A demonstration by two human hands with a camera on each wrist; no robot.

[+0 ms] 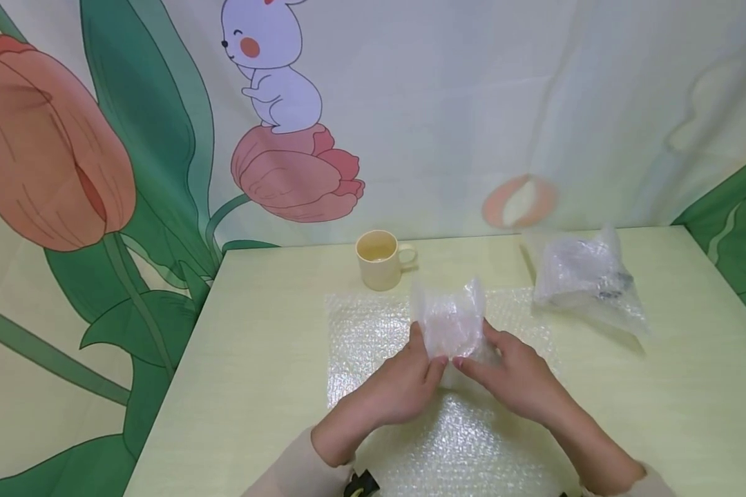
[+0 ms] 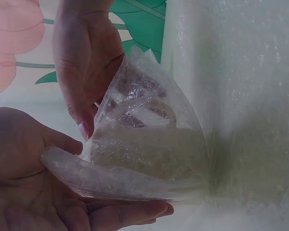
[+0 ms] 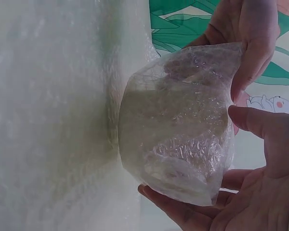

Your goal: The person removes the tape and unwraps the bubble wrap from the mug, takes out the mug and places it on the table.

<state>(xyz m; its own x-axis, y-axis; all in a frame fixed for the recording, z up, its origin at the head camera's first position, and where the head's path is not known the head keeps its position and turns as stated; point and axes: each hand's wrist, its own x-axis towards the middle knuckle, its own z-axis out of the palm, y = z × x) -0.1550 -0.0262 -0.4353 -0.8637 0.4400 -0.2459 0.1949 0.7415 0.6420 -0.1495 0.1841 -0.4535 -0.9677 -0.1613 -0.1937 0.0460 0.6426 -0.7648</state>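
Both hands hold a mug wrapped in bubble wrap (image 1: 452, 328) over the middle of the table. My left hand (image 1: 404, 383) grips its left side, thumb at the near edge and fingers behind the wrap. On the other side my right hand (image 1: 519, 376) holds it the same way, the two thumb tips close together. Through the layers in the left wrist view, a curved handle (image 2: 166, 113) shows faintly. A flared flap of wrap (image 2: 82, 175) lies along the left palm. Below the bundle a flat bubble wrap sheet (image 1: 363, 345) is spread out.
A beige mug (image 1: 380, 266) stands upright behind the sheet, its handle to the right. At the back right lies another bubble-wrapped bundle (image 1: 581, 273). The pale table (image 1: 255, 386) meets a curtain printed with tulips and a rabbit (image 1: 435, 124).
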